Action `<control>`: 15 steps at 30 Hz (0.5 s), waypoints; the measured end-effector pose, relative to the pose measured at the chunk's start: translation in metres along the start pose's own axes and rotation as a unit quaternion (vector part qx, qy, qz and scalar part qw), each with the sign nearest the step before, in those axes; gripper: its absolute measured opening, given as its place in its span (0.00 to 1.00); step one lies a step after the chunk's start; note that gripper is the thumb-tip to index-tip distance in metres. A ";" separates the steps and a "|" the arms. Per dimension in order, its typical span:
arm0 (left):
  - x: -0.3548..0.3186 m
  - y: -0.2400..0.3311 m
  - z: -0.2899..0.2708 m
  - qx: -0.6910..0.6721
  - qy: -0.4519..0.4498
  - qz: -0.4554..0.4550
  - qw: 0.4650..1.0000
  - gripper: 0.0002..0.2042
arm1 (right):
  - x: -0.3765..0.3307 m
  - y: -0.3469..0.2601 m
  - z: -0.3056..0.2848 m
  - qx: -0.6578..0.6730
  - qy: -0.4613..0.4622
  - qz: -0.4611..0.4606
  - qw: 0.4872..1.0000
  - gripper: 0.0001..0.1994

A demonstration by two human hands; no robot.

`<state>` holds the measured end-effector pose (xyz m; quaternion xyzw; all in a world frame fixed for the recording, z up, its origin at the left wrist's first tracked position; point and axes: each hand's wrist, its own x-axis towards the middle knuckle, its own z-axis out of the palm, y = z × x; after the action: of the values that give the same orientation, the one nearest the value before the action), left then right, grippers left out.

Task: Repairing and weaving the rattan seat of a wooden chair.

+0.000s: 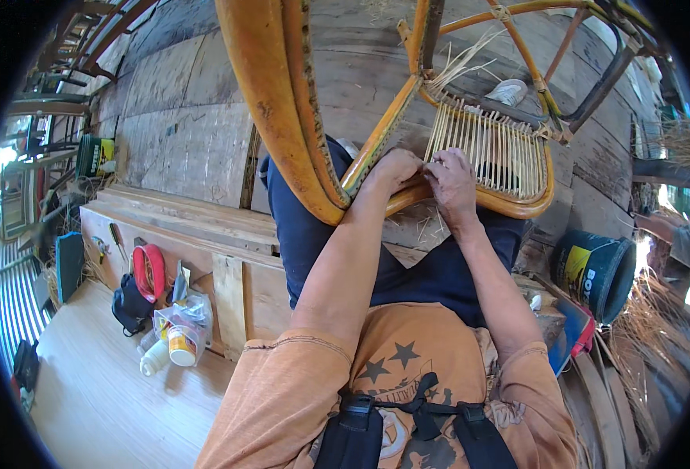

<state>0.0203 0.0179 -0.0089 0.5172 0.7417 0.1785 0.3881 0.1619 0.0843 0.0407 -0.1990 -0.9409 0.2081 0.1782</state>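
Note:
A rattan chair frame (271,117), orange-brown with thick curved poles, leans across my lap. Pale rattan strips (493,148) run side by side over one curved section, with loose ends sprouting at its far corner. At the near left edge of these strips my hands meet, fingertips almost touching. My left hand (398,170) is closed by the frame's rail; what its fingers hold is hidden. Bent over the same rail, my right hand (451,184) pinches at the end of a rattan strip, mostly covered by the fingers.
To the left, a wooden bench (189,227) has a red roll (149,272), a black pouch (132,303) and a bag of containers (182,332) beside it. A dark bucket (595,270) lies on the right near dry fibres (650,336). A shoe (507,92) shows beyond the chair.

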 end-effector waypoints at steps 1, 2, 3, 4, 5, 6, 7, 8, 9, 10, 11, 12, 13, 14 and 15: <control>0.001 0.006 -0.005 -0.156 -0.048 -0.143 0.976 0.10 | 0.002 -0.001 0.001 0.005 -0.006 0.006 1.000 0.12; 0.002 -0.004 0.000 -0.158 -0.047 -0.144 0.976 0.10 | 0.003 -0.002 0.001 0.005 -0.008 0.004 1.000 0.12; 0.003 -0.019 0.007 -0.018 -0.027 -0.033 0.999 0.09 | 0.004 -0.005 0.000 0.006 -0.013 0.008 1.000 0.11; 0.004 -0.031 0.015 0.124 -0.005 0.079 0.989 0.08 | 0.005 -0.008 0.000 0.007 -0.017 0.012 1.000 0.11; 0.006 -0.035 0.019 0.123 -0.005 0.081 0.989 0.08 | 0.005 -0.009 0.000 0.005 -0.017 0.012 1.000 0.11; 0.008 -0.038 0.024 -0.039 0.013 0.010 0.999 0.08 | 0.005 -0.009 0.000 -0.004 -0.017 0.003 1.000 0.10; 0.008 -0.032 0.024 -0.200 0.027 -0.059 0.978 0.09 | 0.003 -0.006 0.000 -0.014 -0.016 -0.003 1.000 0.10; 0.008 -0.026 0.023 -0.200 0.022 -0.054 0.978 0.09 | 0.002 -0.005 0.000 -0.018 -0.014 0.003 1.000 0.10; 0.006 -0.021 0.022 -0.248 0.022 -0.077 0.965 0.09 | 0.001 -0.004 0.000 -0.021 -0.014 0.007 1.000 0.11; 0.003 -0.019 0.018 -0.295 0.024 -0.102 0.950 0.10 | 0.000 -0.006 -0.001 -0.021 -0.013 0.009 1.000 0.11; 0.003 -0.025 0.021 -0.293 0.021 -0.100 0.951 0.10 | 0.000 -0.007 -0.001 -0.022 -0.005 0.013 1.000 0.10; 0.004 -0.033 0.024 -0.268 0.020 -0.070 0.961 0.10 | 0.001 -0.008 -0.001 -0.023 -0.003 0.016 1.000 0.10; 0.003 -0.041 0.025 -0.242 0.021 -0.042 0.969 0.11 | 0.002 -0.011 0.000 -0.019 0.002 0.009 1.000 0.10; 0.001 -0.021 0.013 -0.239 0.010 -0.035 0.970 0.11 | 0.000 -0.008 0.000 -0.022 0.007 0.011 1.000 0.09; -0.003 0.000 0.003 -0.338 0.008 -0.133 0.932 0.09 | 0.000 -0.005 -0.001 -0.030 0.007 0.013 0.999 0.09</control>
<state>0.0231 0.0142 -0.0096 0.2509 0.7028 0.3691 0.5540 0.1606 0.0800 0.0436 -0.2179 -0.9429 0.1806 0.1757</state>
